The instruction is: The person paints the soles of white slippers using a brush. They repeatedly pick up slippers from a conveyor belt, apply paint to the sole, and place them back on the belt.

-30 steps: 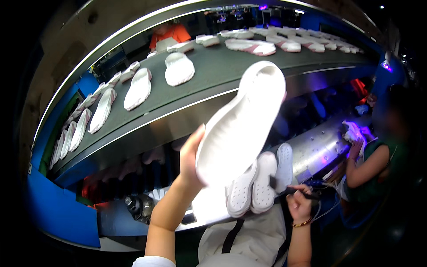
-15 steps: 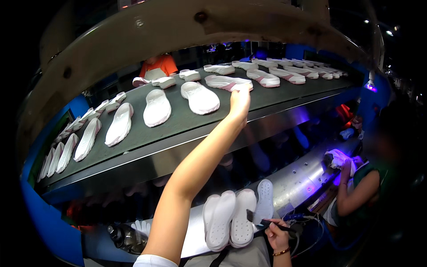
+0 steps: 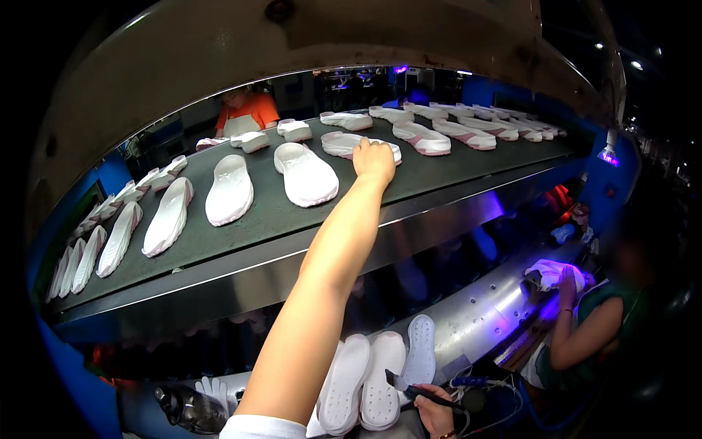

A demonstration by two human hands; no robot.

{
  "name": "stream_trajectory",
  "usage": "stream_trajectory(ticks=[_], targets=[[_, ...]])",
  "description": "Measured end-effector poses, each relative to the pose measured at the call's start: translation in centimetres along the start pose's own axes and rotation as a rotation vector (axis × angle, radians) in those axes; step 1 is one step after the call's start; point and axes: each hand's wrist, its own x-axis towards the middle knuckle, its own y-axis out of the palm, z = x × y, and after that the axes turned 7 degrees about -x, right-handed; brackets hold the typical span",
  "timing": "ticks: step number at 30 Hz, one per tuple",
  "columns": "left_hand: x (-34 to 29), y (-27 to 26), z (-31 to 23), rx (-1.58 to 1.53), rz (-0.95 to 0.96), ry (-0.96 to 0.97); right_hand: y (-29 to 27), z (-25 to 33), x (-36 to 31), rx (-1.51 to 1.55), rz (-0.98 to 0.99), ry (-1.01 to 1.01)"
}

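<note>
On the conveyor belt, my left hand (image 3: 374, 159) is closed over the right part of a white shoe sole (image 3: 340, 144) with a pinkish edge, which lies sideways; its fingertips are partly hidden. Low in the view, my right hand (image 3: 436, 417) grips a flat brush (image 3: 420, 394) by its dark handle. The brush head hovers beside or over a white sole with small holes (image 3: 382, 373); whether it touches, I cannot tell. Another perforated sole (image 3: 345, 384) lies to its left, and a bluish-white insole (image 3: 422, 347) stretches behind the brush.
Rows of white soles (image 3: 307, 175) cover the dark green belt (image 3: 267, 212), bordered by a metal rail (image 3: 219, 282). A dark bottle (image 3: 190, 410) and a white glove (image 3: 212, 391) sit lower left. One person (image 3: 248, 113) stands across the belt; another (image 3: 585, 336) handles a white item at right.
My left hand has shifted from the sole's right end to over its top. The view has turned slightly, so the belt and soles appear further left. My right hand still holds the brush.
</note>
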Motion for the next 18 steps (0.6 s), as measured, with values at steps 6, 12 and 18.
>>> stream_trajectory(ticks=[6,12,18], targets=[[-3.9,-4.9,-1.4,-0.068,0.021,0.276,0.0,0.0,2.4,0.017,0.022,-0.066],[-17.3,-8.0,-2.0,-1.143,-0.71,0.041,-0.4,0.5,2.1,-0.009,-0.08,-0.106],[-25.1,-9.0,2.1,-2.489,0.609,-0.377,1.2,0.8,2.9,-0.085,-0.113,-0.178]])
